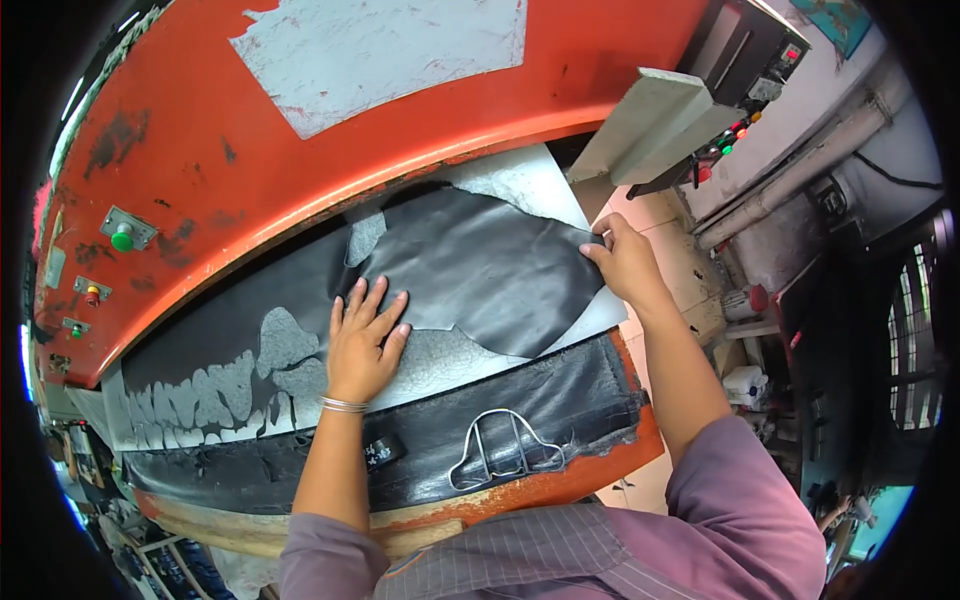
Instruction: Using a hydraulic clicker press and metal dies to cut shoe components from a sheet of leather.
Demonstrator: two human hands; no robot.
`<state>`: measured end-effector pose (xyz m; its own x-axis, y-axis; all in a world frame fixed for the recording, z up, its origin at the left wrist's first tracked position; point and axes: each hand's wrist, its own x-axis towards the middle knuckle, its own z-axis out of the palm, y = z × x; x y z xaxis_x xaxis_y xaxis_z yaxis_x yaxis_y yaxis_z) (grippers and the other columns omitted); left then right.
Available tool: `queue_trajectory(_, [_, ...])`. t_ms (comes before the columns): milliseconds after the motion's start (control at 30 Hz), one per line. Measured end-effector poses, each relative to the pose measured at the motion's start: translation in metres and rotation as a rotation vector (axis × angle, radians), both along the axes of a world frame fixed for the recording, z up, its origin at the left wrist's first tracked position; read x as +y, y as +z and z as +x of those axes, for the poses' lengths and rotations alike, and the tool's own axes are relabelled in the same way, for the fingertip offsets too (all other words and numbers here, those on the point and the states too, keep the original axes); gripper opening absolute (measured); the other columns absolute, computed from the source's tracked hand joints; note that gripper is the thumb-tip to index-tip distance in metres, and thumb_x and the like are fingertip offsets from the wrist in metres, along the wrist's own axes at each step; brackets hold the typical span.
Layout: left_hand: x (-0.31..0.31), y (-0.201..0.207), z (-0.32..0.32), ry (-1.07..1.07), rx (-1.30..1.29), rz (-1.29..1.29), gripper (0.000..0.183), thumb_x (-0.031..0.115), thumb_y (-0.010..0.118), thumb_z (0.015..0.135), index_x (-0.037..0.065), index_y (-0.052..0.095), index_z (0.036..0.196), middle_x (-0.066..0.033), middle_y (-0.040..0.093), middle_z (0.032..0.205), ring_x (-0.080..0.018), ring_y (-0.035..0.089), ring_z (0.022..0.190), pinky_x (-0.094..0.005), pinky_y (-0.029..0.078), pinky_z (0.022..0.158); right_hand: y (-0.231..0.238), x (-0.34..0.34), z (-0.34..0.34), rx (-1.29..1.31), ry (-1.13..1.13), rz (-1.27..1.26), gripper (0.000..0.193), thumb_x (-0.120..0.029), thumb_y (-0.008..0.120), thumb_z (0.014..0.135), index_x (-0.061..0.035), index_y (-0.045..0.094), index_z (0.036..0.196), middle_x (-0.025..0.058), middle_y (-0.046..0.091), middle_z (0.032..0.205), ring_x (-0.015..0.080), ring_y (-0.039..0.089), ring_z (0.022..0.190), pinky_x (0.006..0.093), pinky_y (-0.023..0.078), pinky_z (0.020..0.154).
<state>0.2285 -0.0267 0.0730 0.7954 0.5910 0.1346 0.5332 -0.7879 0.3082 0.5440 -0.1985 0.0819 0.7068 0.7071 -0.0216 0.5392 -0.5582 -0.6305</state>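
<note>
A large black sheet of leather (480, 265) lies over a pale cutting board (420, 350). My left hand (368, 335) rests flat on the leather's near edge, fingers spread. At the sheet's right end, my right hand (622, 262) pinches its edge between thumb and fingers. To the left, the leather has many cut-out openings along its near side, with the grey board surface (285, 340) showing through. In front of my right forearm's side, a metal cutting die (505, 450) with a curved outline and inner bars sits on the black-covered front ledge (430, 420).
An orange machine beam (420, 110) spans the far side, with a green button (122, 238) and a red one (93, 295) at left. A grey metal bracket (650, 125) and control box (745, 60) stand at far right. A small black block (383, 450) lies beside my left forearm.
</note>
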Motion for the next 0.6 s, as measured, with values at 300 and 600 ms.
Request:
queue_trajectory(300, [-0.011, -0.001, -0.006, 0.073, -0.142, 0.043, 0.05, 0.027, 0.064, 0.084, 0.002, 0.056, 0.127, -0.0156, 0.047, 0.14, -0.0322, 0.036, 0.136, -0.0482, 0.022, 0.112, 0.006, -0.079, -0.037, -0.122, -0.174, 0.078, 0.029, -0.013, 0.072, 0.077, -0.001, 0.062, 0.101, 0.0156, 0.065, 0.099, 0.0271, 0.064, 0.083, 0.0368, 0.05, 0.071])
queue_trajectory(600, [-0.004, -0.023, -0.005, 0.237, -0.234, 0.145, 0.04, 0.022, 0.058, 0.087, 0.002, 0.061, 0.121, -0.0177, 0.05, 0.137, -0.0334, 0.041, 0.132, -0.0481, 0.026, 0.111, 0.023, -0.092, -0.184, -0.028, 0.82, -0.288, 0.08, -0.043, 0.078, 0.07, -0.0091, 0.047, 0.135, 0.0267, 0.04, 0.134, 0.0404, 0.048, 0.114, 0.0455, 0.045, 0.095])
